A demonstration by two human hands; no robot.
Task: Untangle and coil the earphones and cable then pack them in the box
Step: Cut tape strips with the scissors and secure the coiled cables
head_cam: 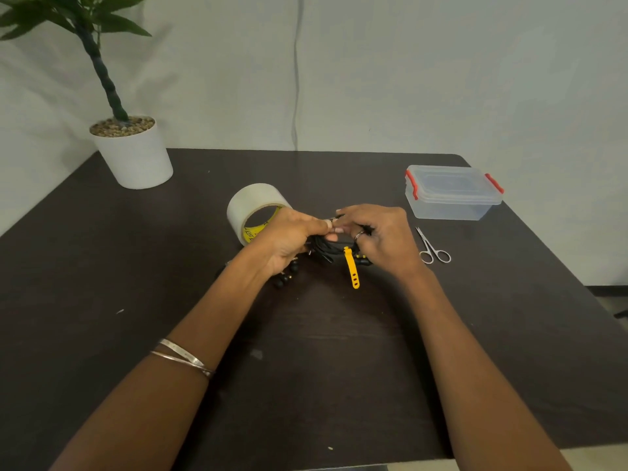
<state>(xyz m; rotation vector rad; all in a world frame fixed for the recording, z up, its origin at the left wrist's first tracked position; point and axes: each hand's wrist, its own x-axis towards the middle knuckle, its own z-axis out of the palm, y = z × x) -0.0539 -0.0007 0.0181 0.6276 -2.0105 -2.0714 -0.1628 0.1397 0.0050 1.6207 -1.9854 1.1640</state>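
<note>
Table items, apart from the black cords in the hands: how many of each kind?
Potted plant: 1
Roll of clear tape: 1
Clear plastic box with red latches: 1
Small scissors: 1
Total: 4

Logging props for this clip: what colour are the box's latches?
Red, one latch at each end of the clear box; the head view shows it.

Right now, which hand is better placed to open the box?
Right hand: the closed box sits on its side of the table. Both hands grip the black cable bundle; the left hand is farther away.
</note>
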